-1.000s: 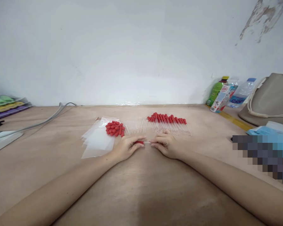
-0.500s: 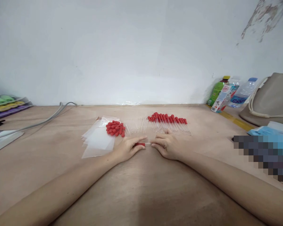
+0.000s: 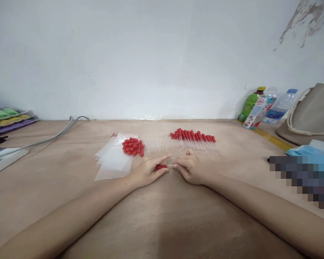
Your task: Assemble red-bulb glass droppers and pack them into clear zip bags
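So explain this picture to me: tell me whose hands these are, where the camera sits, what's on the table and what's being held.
There is no machine here. A person works with two bare hands, and the one camera is worn on their head, looking forward and down, so the arms come in from the bottom. The left hand pinches a red bulb. The right hand pinches a thin clear tube that meets the bulb's end. Behind them on the wooden table lie, from left to right, a stack of clear bags, a pile of red bulbs, loose clear tubes and a row of droppers with red bulbs on. Far right stand drink bottles and a beige bag.
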`<act>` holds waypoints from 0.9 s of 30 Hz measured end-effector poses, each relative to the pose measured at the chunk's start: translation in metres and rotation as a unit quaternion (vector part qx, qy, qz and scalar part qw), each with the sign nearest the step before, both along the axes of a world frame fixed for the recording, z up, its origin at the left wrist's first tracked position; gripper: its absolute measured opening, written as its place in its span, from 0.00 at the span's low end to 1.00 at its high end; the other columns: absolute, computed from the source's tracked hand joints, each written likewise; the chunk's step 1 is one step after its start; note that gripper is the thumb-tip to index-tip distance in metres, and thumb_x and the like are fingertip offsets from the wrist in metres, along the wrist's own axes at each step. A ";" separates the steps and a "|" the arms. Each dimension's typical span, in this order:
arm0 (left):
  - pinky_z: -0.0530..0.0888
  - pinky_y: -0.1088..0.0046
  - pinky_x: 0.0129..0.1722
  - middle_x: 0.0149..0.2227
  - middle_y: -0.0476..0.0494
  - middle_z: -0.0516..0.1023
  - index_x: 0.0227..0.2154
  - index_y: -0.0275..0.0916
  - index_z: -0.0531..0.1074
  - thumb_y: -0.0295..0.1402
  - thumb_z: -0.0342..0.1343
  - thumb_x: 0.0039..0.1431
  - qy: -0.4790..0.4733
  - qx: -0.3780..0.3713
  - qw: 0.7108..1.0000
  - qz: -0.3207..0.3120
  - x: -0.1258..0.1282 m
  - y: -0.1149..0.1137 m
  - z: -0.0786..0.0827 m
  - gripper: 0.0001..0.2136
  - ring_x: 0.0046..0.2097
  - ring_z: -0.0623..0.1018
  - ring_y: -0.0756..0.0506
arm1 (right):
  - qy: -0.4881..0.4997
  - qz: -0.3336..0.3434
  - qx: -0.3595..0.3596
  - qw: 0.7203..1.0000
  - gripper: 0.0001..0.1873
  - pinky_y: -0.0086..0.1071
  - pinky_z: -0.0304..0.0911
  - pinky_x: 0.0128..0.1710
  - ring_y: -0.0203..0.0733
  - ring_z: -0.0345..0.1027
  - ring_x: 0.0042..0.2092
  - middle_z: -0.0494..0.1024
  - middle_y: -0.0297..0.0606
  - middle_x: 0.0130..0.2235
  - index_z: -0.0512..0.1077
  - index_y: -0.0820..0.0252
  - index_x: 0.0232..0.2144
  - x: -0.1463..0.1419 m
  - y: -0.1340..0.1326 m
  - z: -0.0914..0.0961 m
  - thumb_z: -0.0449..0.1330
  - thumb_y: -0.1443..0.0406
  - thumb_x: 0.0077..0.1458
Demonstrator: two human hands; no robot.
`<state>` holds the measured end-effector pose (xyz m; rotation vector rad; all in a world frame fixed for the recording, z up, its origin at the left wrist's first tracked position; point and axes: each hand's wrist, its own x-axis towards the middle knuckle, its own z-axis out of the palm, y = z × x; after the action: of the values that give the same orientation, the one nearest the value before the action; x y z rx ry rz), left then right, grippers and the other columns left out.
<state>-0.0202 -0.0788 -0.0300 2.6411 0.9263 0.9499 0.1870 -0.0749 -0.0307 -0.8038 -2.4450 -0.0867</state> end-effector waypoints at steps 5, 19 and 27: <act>0.67 0.80 0.25 0.19 0.54 0.71 0.54 0.40 0.59 0.34 0.51 0.56 0.025 0.070 0.997 0.008 -0.002 0.000 -0.002 0.22 0.21 0.69 0.53 | -0.006 0.005 -0.034 0.999 0.14 0.32 0.43 0.32 0.31 0.55 0.23 0.72 0.33 0.25 0.67 0.61 0.25 -0.004 -0.002 0.001 0.45 0.67 0.57; 0.72 0.76 0.30 0.35 0.48 0.77 0.52 0.40 0.59 0.35 0.54 0.53 -0.014 -0.045 0.997 0.057 -0.001 0.003 0.001 0.22 0.28 0.75 0.51 | -0.050 -0.027 -0.100 0.993 0.12 0.33 0.52 0.34 0.34 0.62 0.26 0.74 0.34 0.26 0.69 0.60 0.24 0.005 0.002 0.030 0.49 0.66 0.56; 0.71 0.75 0.31 0.33 0.46 0.72 0.39 0.38 0.68 0.30 0.51 0.54 0.019 -0.044 0.996 0.078 0.002 0.004 0.003 0.09 0.30 0.72 0.51 | 0.079 -0.244 -0.301 0.918 0.15 0.27 0.55 0.22 0.34 0.64 0.22 0.75 0.37 0.23 0.70 0.62 0.19 0.024 0.060 0.043 0.49 0.65 0.52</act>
<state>-0.0185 -0.0748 -0.0270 2.5519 1.1689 0.8731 0.2114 -0.0149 0.0118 -1.6078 -2.0685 0.5513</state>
